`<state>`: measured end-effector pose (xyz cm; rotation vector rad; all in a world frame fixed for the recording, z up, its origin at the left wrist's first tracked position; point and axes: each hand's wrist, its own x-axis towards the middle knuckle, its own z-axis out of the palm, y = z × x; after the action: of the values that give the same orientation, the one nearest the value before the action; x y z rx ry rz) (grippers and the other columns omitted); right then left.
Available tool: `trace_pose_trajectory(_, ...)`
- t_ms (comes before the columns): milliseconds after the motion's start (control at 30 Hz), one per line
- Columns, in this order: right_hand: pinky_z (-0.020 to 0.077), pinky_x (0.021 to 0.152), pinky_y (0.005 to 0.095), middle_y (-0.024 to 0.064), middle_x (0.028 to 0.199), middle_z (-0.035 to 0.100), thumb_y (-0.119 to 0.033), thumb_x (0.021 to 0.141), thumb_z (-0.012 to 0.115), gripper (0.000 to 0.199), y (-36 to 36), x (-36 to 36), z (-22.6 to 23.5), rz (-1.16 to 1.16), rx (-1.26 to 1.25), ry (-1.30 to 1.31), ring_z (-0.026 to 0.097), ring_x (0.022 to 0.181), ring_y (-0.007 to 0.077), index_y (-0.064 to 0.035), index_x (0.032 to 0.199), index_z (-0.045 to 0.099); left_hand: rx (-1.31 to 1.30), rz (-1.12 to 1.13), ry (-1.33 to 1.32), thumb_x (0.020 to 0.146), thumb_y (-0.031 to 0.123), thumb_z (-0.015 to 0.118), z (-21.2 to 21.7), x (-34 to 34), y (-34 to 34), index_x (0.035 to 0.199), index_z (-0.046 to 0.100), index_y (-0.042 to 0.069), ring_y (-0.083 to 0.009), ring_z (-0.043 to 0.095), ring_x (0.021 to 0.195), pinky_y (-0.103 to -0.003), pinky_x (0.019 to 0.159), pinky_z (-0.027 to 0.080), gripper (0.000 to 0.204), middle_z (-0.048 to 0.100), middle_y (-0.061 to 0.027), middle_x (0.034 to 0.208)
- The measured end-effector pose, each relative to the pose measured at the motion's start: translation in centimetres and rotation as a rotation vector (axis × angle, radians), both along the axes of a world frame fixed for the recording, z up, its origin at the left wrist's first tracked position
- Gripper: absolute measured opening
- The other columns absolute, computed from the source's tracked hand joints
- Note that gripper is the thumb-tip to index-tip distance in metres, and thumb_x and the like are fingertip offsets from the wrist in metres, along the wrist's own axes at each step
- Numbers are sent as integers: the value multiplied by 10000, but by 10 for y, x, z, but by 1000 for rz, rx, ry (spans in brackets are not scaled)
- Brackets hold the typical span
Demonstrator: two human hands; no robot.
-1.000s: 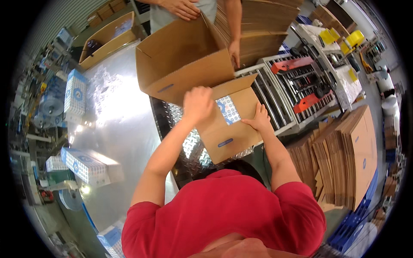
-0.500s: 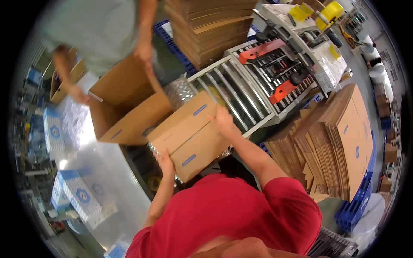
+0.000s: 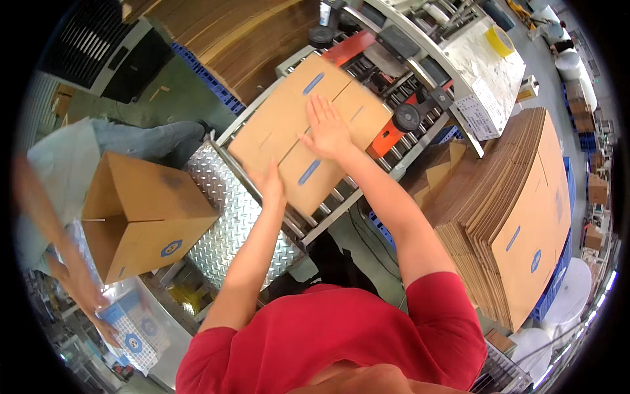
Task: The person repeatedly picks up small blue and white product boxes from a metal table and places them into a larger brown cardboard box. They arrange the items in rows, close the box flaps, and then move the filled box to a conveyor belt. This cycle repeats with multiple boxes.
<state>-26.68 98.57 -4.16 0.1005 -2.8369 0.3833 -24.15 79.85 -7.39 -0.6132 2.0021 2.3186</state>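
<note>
A closed cardboard box [image 3: 262,138] with blue printed strips and a seam across its top lies on the roller conveyor [image 3: 314,231]. Flat on the box top rests my right hand [image 3: 330,136], its fingers stretched out and pointing away from me. At the near left edge of the box, my left hand [image 3: 270,187] presses with its fingers apart, part of them hidden along the side. The far end of the box reaches the orange guides [image 3: 387,139] of a taping machine [image 3: 420,72].
Left, an open cardboard box [image 3: 170,220] stands beside a diamond-plate metal surface [image 3: 226,203]. A co-worker's hands [image 3: 98,308] touch a blue-and-white package [image 3: 131,338]. Folded cartons [image 3: 518,230] are stacked on a blue pallet [image 3: 554,279] at right; more cardboard [image 3: 243,39] is piled at the back.
The closed box has moved away from me onto the rollers, up to the orange guides. My right hand now lies flat on top. The co-worker and the open box have shifted left.
</note>
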Motion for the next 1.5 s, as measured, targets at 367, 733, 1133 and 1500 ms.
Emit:
trace_pose_trajectory(367, 340, 1038, 450, 220, 1292, 463, -67, 791, 578, 442, -24, 134, 24, 60, -543, 192, 431, 1218, 373, 28, 1215, 498, -214, -292, 219, 860, 165, 613, -33, -109, 141, 1438, 22, 87, -306, 428, 1201, -414, 978, 377, 830, 315, -180, 1405)
trace_pose_trajectory(733, 351, 1009, 409, 198, 1320, 472, -232, 729, 734, 678, 112, 460, 197, -984, 449, 75, 444, 1230, 311, 2, 1295, 442, -543, -1670, -27, 886, 264, 544, -116, 151, -46, 1155, 500, -15, -269, 570, 815, -400, 721, 437, 390, 594, -135, 893)
trace_pose_trajectory(1133, 412, 945, 478, 237, 1199, 539, 19, 627, 540, 554, -171, 503, 148, -705, 286, 208, 513, 1120, 390, 29, 1181, 525, 383, -1569, -417, 979, 437, 364, 99, 221, -148, 1297, 440, 38, -241, 612, 993, -371, 841, 505, 516, 578, -160, 1177)
trace_pose_trajectory(1500, 208, 1072, 545, 241, 1464, 214, -319, 817, 645, 719, -278, 475, 137, -613, -169, 288, 229, 1358, 371, -35, 1392, 319, 60, -919, 324, 879, 54, 570, 194, 189, -325, 1101, 557, -40, -129, 576, 902, -278, 798, 465, 242, 632, -70, 995)
